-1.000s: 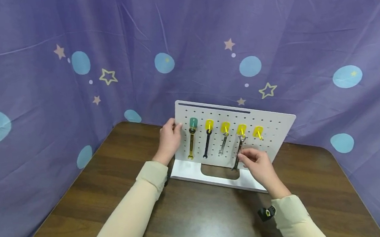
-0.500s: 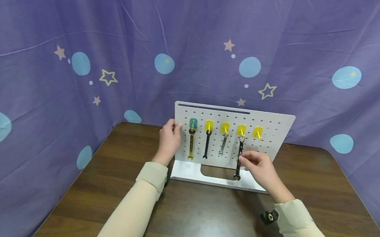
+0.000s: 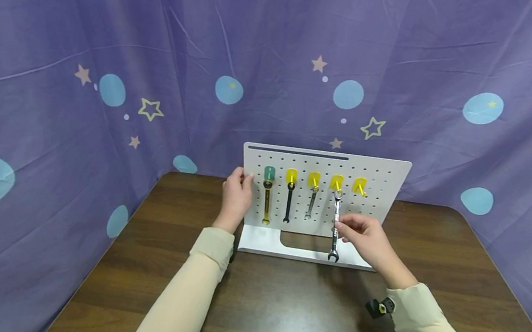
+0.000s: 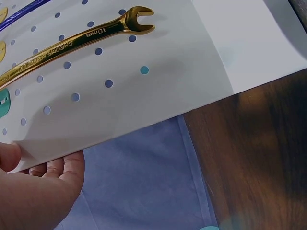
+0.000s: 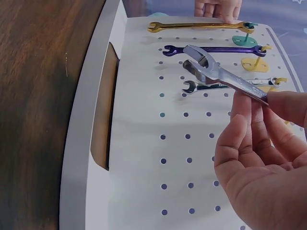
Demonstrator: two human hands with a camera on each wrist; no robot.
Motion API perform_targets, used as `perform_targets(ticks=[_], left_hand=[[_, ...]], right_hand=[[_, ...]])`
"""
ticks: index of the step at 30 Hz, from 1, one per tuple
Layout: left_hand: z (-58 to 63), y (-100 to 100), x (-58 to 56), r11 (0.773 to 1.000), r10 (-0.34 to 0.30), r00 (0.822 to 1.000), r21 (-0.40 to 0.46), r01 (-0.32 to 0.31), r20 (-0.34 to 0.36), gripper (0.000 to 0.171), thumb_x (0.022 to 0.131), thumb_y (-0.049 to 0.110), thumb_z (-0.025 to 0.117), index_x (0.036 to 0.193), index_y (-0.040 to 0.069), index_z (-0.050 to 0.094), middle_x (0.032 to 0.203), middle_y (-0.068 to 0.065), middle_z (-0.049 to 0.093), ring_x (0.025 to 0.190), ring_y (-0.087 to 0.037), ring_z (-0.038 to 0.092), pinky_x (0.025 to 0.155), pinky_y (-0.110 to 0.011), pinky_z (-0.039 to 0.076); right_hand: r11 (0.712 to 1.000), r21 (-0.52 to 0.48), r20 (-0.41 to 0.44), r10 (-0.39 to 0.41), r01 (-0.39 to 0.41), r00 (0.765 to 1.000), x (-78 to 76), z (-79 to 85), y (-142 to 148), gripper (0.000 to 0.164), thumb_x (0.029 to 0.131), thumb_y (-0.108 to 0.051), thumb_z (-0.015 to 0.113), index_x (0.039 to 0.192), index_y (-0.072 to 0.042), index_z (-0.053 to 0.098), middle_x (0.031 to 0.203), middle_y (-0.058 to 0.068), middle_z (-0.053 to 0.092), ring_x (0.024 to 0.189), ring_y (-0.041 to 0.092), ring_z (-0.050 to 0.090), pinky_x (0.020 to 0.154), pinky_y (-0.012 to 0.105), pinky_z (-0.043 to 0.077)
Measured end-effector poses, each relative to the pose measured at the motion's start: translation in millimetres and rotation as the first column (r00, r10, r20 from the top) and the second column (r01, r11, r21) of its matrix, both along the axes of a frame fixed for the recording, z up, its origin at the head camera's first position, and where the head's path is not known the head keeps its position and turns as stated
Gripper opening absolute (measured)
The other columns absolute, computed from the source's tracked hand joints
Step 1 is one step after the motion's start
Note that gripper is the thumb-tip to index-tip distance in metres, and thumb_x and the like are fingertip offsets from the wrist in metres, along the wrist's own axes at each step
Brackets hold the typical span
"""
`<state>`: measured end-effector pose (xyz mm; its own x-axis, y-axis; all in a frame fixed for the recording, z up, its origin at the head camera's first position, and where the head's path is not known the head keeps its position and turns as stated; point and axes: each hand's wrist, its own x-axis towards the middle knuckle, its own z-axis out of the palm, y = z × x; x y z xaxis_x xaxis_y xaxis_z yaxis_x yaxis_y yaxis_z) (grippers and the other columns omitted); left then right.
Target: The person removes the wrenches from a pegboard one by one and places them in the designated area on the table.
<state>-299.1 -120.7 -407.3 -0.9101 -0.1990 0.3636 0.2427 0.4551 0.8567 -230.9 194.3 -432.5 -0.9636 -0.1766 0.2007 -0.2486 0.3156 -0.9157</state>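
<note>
Right fingers [image 5: 231, 138] pinch one wrench [image 3: 335, 237], left fingers [image 4: 73, 165] grip one pegboard [image 3: 387, 174] bearing five hooks [image 3: 358, 184] and three more wrenches [image 3: 289, 205].

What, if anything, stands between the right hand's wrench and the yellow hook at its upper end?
Nothing visible. The right hand pinches the silver wrench by its shaft, and in the head view its upper end overlaps the yellow hook; whether it is looped on, I can't tell.

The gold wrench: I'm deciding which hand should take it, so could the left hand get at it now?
Probably yes: the left hand grips the board near the gold wrench with nothing seen in between, though it would likely have to let go first.
</note>
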Motion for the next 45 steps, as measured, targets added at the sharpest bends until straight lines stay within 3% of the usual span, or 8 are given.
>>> perform_targets(ticks=[10,16,23,32,45], left_hand=[[0.3,-0.3,1.0,1.0,0.003,1.0,0.003,-0.003,0.013,0.017,0.108,0.014,0.053,0.11,-0.001,0.06,0.099,-0.019,0.065,0.089,-0.03,0.062,0.077,-0.044,0.053],[-0.5,-0.2,0.9,1.0,0.005,1.0,0.008,-0.005,0.014,0.016,0.107,0.014,0.053,0.109,-0.001,0.06,0.098,-0.018,0.065,0.089,-0.03,0.062,0.077,-0.044,0.053],[0.0,0.2,1.6,1.0,0.003,1.0,0.006,-0.003,0.009,0.016,0.108,0.014,0.053,0.108,-0.001,0.059,0.096,-0.018,0.065,0.088,-0.03,0.061,0.076,-0.045,0.053],[0.6,-0.1,0.9,1.0,-0.004,1.0,0.011,0.004,0.007,0.017,0.108,0.014,0.053,0.11,-0.001,0.06,0.096,-0.018,0.064,0.087,-0.03,0.061,0.074,-0.044,0.052],[0.6,0.1,1.0,1.0,-0.003,1.0,0.017,0.003,0.003,0.017,0.108,0.013,0.053,0.111,-0.001,0.06,0.098,-0.018,0.066,0.09,-0.03,0.063,0.077,-0.045,0.053]], right_hand=[[0.999,-0.037,0.002,0.006,-0.006,1.0,2.4,0.1,1.5,0.024,0.099,-0.012,0.07,0.108,0.01,0.07,0.087,0.015,0.07,0.079,0.032,0.068,0.071,0.037,0.059],[0.998,-0.064,0.012,0.014,-0.013,1.0,5.8,3.6,0.7,0.023,0.098,-0.011,0.07,0.107,0.01,0.07,0.088,0.016,0.069,0.077,0.024,0.067,0.071,0.037,0.059],[0.997,-0.079,0.022,0.025,-0.023,0.999,8.3,6.8,0.9,0.02,0.099,-0.009,0.068,0.108,0.009,0.07,0.089,0.017,0.069,0.079,0.027,0.067,0.071,0.036,0.058],[0.994,-0.104,0.044,0.032,-0.027,0.999,9.3,9.0,0.0,0.021,0.099,-0.009,0.069,0.108,0.01,0.07,0.09,0.019,0.069,0.077,0.019,0.066,0.071,0.033,0.057],[0.993,-0.119,0.049,0.026,-0.02,0.998,10.2,11.1,-2.1,0.02,0.099,-0.009,0.069,0.107,0.009,0.07,0.09,0.018,0.07,0.077,0.019,0.065,0.072,0.031,0.057]])
